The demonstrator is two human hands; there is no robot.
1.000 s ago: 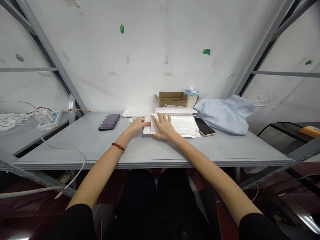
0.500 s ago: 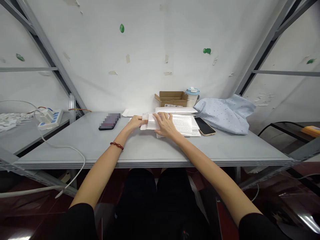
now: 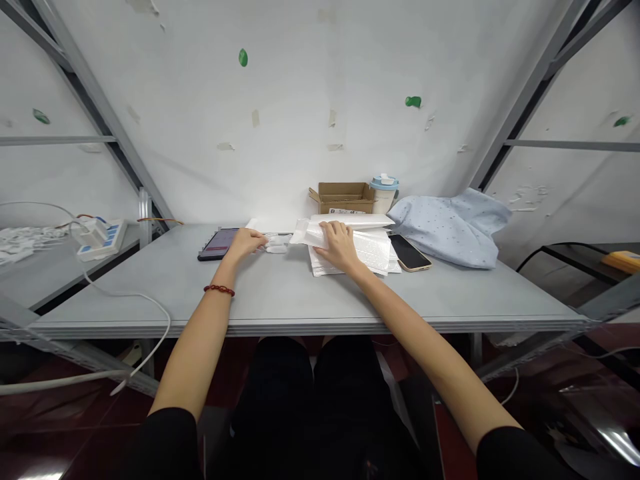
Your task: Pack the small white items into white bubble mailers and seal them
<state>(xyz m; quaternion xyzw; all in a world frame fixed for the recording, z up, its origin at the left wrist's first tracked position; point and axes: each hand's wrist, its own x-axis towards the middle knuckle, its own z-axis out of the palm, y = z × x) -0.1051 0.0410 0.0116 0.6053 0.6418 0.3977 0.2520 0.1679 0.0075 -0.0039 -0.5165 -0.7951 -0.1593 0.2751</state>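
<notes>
My left hand (image 3: 246, 243) is beside a dark phone (image 3: 218, 244), its fingers curled together at the edge of some small white items (image 3: 277, 244) in what looks like clear plastic. What its fingertips pinch, if anything, is too small to make out. My right hand (image 3: 340, 245) grips a white bubble mailer (image 3: 306, 233), thumb in front and fingers over the top. That mailer lies tilted over a stack of white bubble mailers (image 3: 370, 248), its left end sticking out toward the small items.
Behind the mailers stand an open cardboard box (image 3: 345, 198) and a lidded cup (image 3: 384, 195). A black-screened phone (image 3: 411, 253) and a light blue cloth (image 3: 450, 227) lie to the right. A power strip (image 3: 103, 239) sits far left, its white cable (image 3: 133, 295) hanging over the table edge.
My left hand has let go of the mailer and moved left to the small white items, now uncovered. My right hand has shifted slightly right with the mailer.
</notes>
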